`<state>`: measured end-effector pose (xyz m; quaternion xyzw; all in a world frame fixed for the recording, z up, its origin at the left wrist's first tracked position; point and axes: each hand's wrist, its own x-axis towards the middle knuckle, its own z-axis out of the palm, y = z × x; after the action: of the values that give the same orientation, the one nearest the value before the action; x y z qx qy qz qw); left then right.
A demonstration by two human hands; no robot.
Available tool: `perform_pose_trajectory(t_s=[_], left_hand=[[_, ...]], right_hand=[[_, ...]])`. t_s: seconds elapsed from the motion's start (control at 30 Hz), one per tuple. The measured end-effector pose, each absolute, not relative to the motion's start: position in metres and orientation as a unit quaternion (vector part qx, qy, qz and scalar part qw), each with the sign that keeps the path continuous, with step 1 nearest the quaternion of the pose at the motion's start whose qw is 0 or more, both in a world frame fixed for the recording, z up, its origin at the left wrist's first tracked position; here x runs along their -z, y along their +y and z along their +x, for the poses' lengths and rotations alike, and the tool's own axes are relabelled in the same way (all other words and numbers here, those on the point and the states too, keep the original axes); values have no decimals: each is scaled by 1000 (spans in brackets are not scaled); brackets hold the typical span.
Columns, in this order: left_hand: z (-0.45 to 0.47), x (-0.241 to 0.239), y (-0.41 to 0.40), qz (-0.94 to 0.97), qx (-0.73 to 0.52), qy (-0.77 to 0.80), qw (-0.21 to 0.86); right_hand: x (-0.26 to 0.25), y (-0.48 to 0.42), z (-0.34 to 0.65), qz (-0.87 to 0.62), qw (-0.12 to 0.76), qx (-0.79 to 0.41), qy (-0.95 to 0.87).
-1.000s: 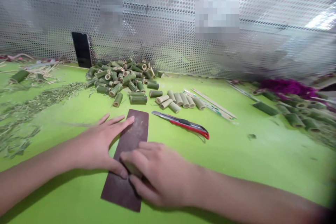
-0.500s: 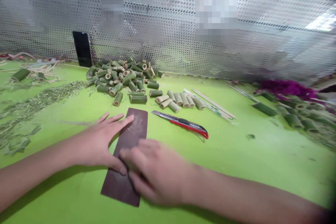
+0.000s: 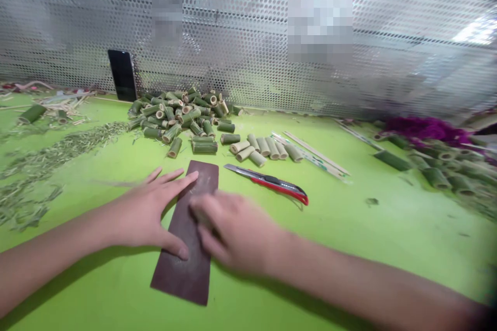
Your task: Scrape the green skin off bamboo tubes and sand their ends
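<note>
A strip of brown sandpaper (image 3: 194, 282) lies lengthwise on the green table. My left hand (image 3: 145, 212) is spread open, with its index finger and thumb pressing on the strip's left side. Over the middle of the sandpaper, my right hand (image 3: 236, 232) is closed, its fingers curled down against the surface and blurred by motion. Whatever it grips is hidden behind the fingers. Pale dust marks the sandpaper. Beyond my right hand rests a red utility knife (image 3: 272, 182) with its blade out.
A heap of green bamboo pieces (image 3: 180, 114) sits at the back, with several pale peeled bamboo pieces (image 3: 272, 148) nearer. A phone (image 3: 123, 76) leans on the perforated metal screen (image 3: 248, 72). Shavings (image 3: 66, 145) lie left; bamboo tubes (image 3: 435, 178) and purple fibre (image 3: 427, 132) lie right.
My right hand has slid up the sandpaper, away from me, uncovering more of its lower part. My left hand has stayed in place.
</note>
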<state>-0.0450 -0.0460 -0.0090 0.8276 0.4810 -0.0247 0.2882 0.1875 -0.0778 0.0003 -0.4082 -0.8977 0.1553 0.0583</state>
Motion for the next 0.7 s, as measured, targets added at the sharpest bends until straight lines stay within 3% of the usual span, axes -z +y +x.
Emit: perform_pose_trajectory(t_s=[0.07, 0.23, 0.33, 0.47, 0.6, 0.7], left_hand=[[-45, 9, -46, 828, 27, 479, 291], [-46, 11, -45, 834, 10, 470, 291], [-46, 12, -45, 833, 20, 472, 289], [-46, 12, -44, 833, 13, 471, 290], [-44, 11, -44, 835, 20, 469, 288], [-44, 11, -44, 833, 14, 471, 291]], right_hand=[[-1, -79, 187, -336, 59, -179, -923], [-2, -79, 188, -482, 53, -142, -863], [-1, -80, 189, -350, 53, -159, -922], [1, -79, 191, -462, 82, -123, -874], [2, -78, 191, -326, 71, -159, -929], [2, -76, 191, -469, 84, -141, -868]])
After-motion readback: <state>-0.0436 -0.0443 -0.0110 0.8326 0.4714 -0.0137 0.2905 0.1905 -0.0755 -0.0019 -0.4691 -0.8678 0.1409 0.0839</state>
